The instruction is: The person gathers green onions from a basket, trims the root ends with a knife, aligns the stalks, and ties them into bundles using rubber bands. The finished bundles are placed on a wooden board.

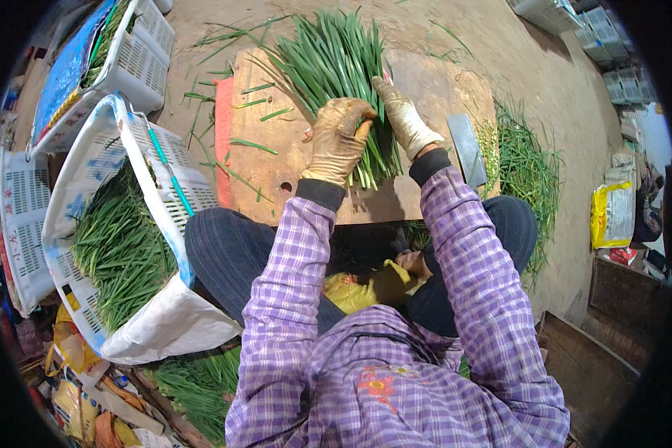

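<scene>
A thick bunch of green garlic chives lies over a wooden board, its cut stem ends towards me and its leaf tips past the far edge. My left hand, in a stained glove, is curled around the bunch's left side, its grip low near the stems. Along the right side of the bunch my right hand, in a pale glove, lies with fingers extended against the leaves. A flat metal blade rests on the board to the right of my right hand, beside a strip of small stem trimmings.
At my left stands a white plastic basket holding more chives. Another white basket is behind it. Loose trimmings are heaped on the floor right of the board. Several chives lie at lower left. A wooden box sits at lower right.
</scene>
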A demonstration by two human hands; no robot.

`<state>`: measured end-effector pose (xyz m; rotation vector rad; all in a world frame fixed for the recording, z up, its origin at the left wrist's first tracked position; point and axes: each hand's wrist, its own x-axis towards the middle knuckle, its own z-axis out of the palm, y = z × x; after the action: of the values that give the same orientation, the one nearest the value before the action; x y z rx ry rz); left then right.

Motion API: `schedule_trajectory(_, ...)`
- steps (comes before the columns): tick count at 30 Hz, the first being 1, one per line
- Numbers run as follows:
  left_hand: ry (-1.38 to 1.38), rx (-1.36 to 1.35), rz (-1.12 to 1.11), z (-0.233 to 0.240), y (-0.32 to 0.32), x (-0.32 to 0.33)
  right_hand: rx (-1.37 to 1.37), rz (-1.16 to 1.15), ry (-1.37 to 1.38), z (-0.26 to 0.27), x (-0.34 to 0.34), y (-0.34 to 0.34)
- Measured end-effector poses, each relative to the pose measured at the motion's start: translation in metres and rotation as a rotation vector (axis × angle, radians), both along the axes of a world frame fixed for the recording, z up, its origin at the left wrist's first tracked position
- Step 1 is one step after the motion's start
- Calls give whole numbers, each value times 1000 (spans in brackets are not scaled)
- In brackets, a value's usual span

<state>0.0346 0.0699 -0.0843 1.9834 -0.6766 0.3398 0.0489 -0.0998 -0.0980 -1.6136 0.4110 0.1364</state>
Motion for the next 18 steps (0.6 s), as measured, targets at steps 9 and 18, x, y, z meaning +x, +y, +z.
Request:
schedule_trajectory(9,-65,328,-286,-32,-30,19,239,-138,18,-1,-17,-13)
schedule_trajectory(18,47,349,-350,-44,-28,23,-502,845,87,43,-188,9)
